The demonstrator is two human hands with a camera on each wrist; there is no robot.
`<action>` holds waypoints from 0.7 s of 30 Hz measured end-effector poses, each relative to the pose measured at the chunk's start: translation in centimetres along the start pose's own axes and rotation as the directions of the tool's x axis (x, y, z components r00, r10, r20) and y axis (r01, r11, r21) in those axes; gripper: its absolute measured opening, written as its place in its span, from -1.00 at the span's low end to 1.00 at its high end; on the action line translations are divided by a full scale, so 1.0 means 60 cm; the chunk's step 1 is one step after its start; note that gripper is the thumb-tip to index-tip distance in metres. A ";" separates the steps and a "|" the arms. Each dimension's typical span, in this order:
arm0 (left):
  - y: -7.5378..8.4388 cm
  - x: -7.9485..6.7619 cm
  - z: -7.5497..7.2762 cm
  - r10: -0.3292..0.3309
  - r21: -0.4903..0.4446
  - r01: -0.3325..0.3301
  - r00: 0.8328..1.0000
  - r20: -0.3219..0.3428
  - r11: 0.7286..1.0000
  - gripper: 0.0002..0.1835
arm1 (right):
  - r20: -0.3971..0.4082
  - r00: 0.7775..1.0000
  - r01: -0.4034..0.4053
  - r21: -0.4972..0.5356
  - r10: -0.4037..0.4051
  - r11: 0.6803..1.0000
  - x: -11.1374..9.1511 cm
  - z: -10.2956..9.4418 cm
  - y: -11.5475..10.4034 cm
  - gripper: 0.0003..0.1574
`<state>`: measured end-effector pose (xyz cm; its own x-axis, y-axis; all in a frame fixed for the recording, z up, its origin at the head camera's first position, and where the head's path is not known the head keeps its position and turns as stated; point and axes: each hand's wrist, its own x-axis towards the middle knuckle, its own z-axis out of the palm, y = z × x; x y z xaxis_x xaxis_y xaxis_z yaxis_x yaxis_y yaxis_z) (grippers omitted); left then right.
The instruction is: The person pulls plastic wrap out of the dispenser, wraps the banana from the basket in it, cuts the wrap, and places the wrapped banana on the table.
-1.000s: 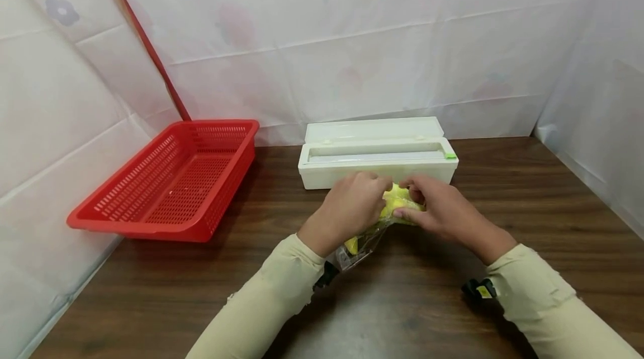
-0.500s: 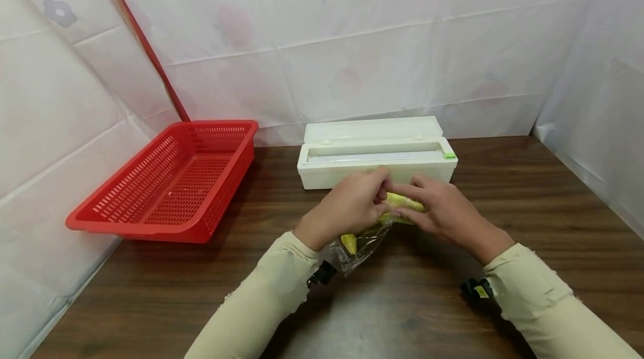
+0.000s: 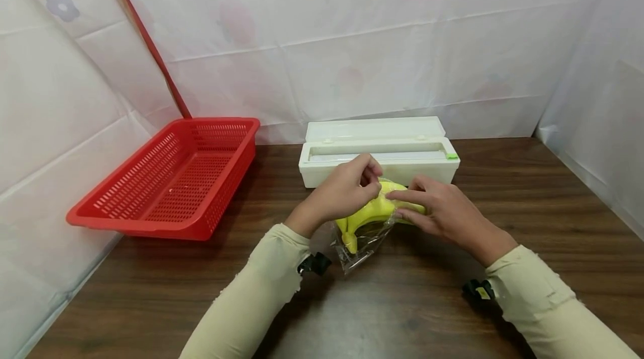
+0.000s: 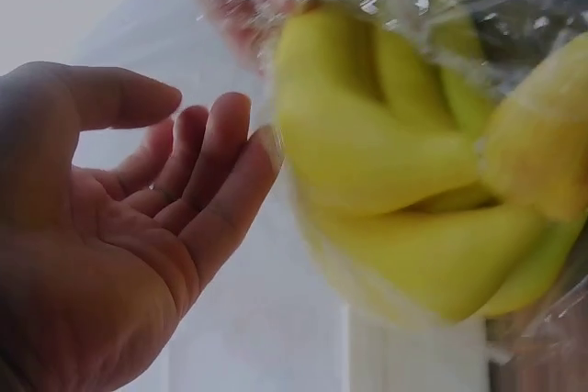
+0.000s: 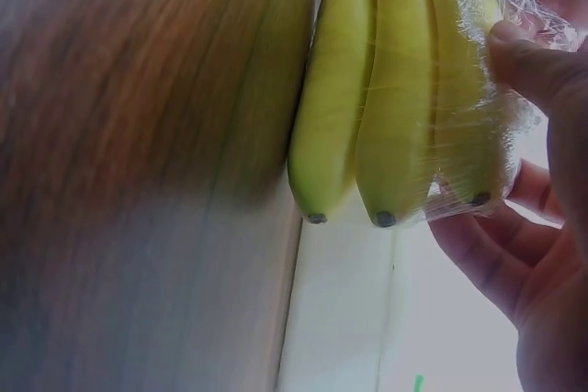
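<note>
A bunch of yellow bananas (image 3: 376, 211), partly covered in clear plastic film (image 3: 369, 246), lies on the table in the head view. My right hand (image 3: 445, 211) grips its right end; in the right wrist view the thumb (image 5: 528, 57) presses the wrinkled film and the fingers reach round the banana tips. Over the bunch's left part is my left hand (image 3: 342, 188). In the left wrist view, its fingers (image 4: 230, 190) are loosely bent, with nothing between them and the thumb, and one fingertip is at the film's edge. Loose film hangs below the stem.
Just behind the hands stands a long white box (image 3: 379, 173) with its lid raised and a pale strip inside. A red plastic basket (image 3: 221, 194) sits at the left. Patterned white sheeting (image 3: 352, 40) encloses the brown wooden table (image 3: 402, 308).
My left hand has moved left and up, away from the right hand, uncovering more of the bananas. The right hand has stayed nearly in place on the bunch.
</note>
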<state>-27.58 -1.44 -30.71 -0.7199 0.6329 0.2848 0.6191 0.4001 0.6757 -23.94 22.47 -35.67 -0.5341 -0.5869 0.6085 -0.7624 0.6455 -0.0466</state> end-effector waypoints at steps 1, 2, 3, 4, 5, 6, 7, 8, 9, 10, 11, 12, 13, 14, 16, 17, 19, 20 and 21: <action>0.002 -0.001 -0.004 0.001 0.007 -0.001 1.000 0.001 1.000 -0.86 | -0.001 1.000 -0.004 0.007 0.004 1.000 0.000 0.000 0.000 -0.47; 0.003 -0.003 -0.009 0.004 0.025 -0.004 1.000 0.004 1.000 -0.87 | -0.002 1.000 -0.007 0.010 0.007 1.000 0.000 0.000 0.001 -0.49; 0.004 -0.005 -0.013 0.005 0.055 -0.006 1.000 0.010 0.998 -0.90 | -0.002 1.000 -0.010 0.013 0.010 1.000 -0.001 0.000 0.001 -0.50; 0.005 -0.007 -0.017 0.004 0.097 -0.005 1.000 0.018 0.995 -0.92 | -0.002 1.000 -0.012 0.015 0.012 1.000 -0.001 0.000 0.001 -0.51; 0.005 -0.010 -0.021 0.001 0.141 -0.006 0.999 0.035 0.990 -0.94 | -0.003 1.000 -0.013 0.017 0.013 1.000 -0.001 0.000 0.001 -0.52; 0.006 -0.013 -0.024 -0.003 0.191 -0.009 0.998 0.061 0.982 -0.92 | -0.003 1.000 -0.015 0.020 0.015 1.000 -0.002 0.001 0.001 -0.54; 0.007 -0.017 -0.026 -0.014 0.246 -0.011 0.995 0.098 0.969 -0.86 | -0.007 1.000 -0.014 0.023 0.014 1.000 -0.002 0.001 0.002 -0.55; 0.008 -0.020 -0.027 -0.026 0.306 -0.018 0.990 0.140 0.952 -0.80 | -0.008 1.000 -0.012 0.023 0.012 1.000 -0.002 0.002 0.002 -0.56; 0.008 -0.024 -0.027 -0.042 0.369 -0.029 0.982 0.183 0.929 -0.74 | -0.010 1.000 -0.012 0.026 0.012 1.000 -0.001 0.002 0.002 -0.57; 0.010 -0.028 -0.025 -0.066 0.423 -0.038 0.971 0.228 0.905 -0.68 | -0.012 1.000 -0.014 0.029 0.014 0.999 -0.001 0.003 0.002 -0.57; 0.012 -0.032 -0.023 -0.096 0.470 -0.044 0.958 0.269 0.881 -0.62 | -0.012 1.000 -0.018 0.032 0.018 0.999 -0.002 0.003 0.002 -0.58; 0.014 -0.036 -0.019 -0.128 0.516 -0.049 0.945 0.302 0.855 -0.57 | -0.012 1.000 -0.021 0.036 0.021 0.999 -0.002 0.003 0.002 -0.59; 0.016 -0.040 -0.014 -0.160 0.559 -0.053 0.932 0.325 0.828 -0.54 | -0.013 1.000 -0.024 0.040 0.025 0.999 -0.002 0.003 0.003 -0.60; 0.017 -0.045 -0.009 -0.189 0.599 -0.055 0.922 0.338 0.799 -0.53 | -0.012 1.000 -0.028 0.044 0.029 0.999 -0.002 0.002 0.003 -0.61; 0.020 -0.054 0.000 -0.238 0.662 -0.050 0.911 0.338 0.748 -0.51 | -0.013 0.999 -0.032 0.050 0.033 0.998 -0.003 0.001 0.004 -0.63; 0.020 -0.058 0.005 -0.254 0.686 -0.044 0.910 0.327 0.726 -0.52 | -0.015 0.999 -0.031 0.054 0.032 0.998 -0.003 0.001 0.004 -0.63; 0.019 -0.068 0.013 -0.265 0.719 -0.044 0.912 0.312 0.694 -0.52 | -0.024 0.999 -0.027 0.062 0.029 0.998 -0.003 0.001 0.006 -0.64; 0.018 -0.073 0.016 -0.266 0.730 -0.046 0.914 0.306 0.682 -0.53 | -0.029 0.999 -0.027 0.065 0.029 0.998 -0.003 0.001 0.006 -0.64; 0.016 -0.078 0.020 -0.266 0.736 -0.044 0.916 0.300 0.675 -0.52 | -0.033 0.999 -0.025 0.068 0.028 0.997 -0.003 0.001 0.007 -0.64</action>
<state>-23.27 -3.23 -32.19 -0.7305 0.6718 -0.1226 0.6810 0.7301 -0.0571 -24.21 22.82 -35.85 -0.5426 -0.5524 0.6328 -0.7715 0.6257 -0.1154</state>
